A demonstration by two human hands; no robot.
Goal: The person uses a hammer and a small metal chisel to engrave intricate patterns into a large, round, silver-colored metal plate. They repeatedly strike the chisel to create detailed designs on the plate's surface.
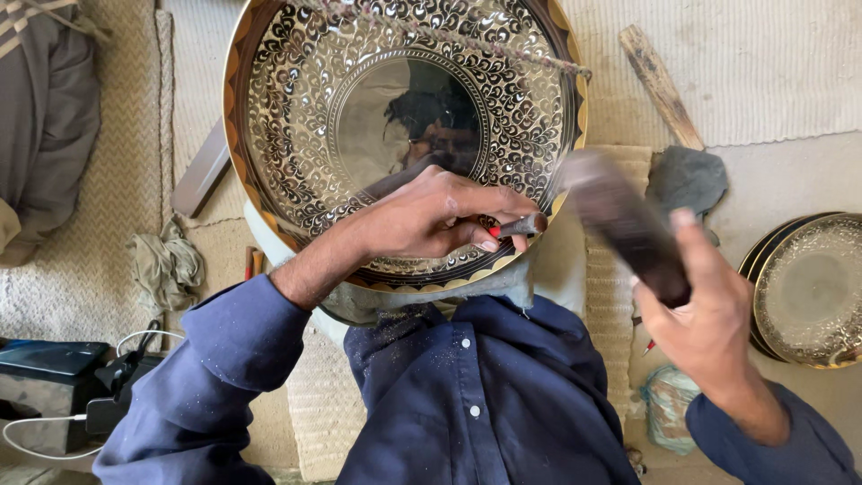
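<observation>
Nearest: blue shirt [485,395], sleeves dusted. Right hand [709,323] wrapped tight round a dark mallet [620,224], blurred, raised beside the rim. Left hand [431,220] pinched shut on a slim chisel [519,224], tip down at the lower rim of the big engraved tray [305,117], propped against the lap. Looked stiff, weighty, finely cut; safest gripped by the plain gold border. Farther right, stacked smaller trays [808,287] on the floor.

The person wears a dark blue shirt with long sleeves and small white buttons down the front, toward six o'clock. Fine pale dust lies on the chest and the left sleeve. The left hand [422,220] and right hand [700,314] are bare, without rings or gloves.
</observation>
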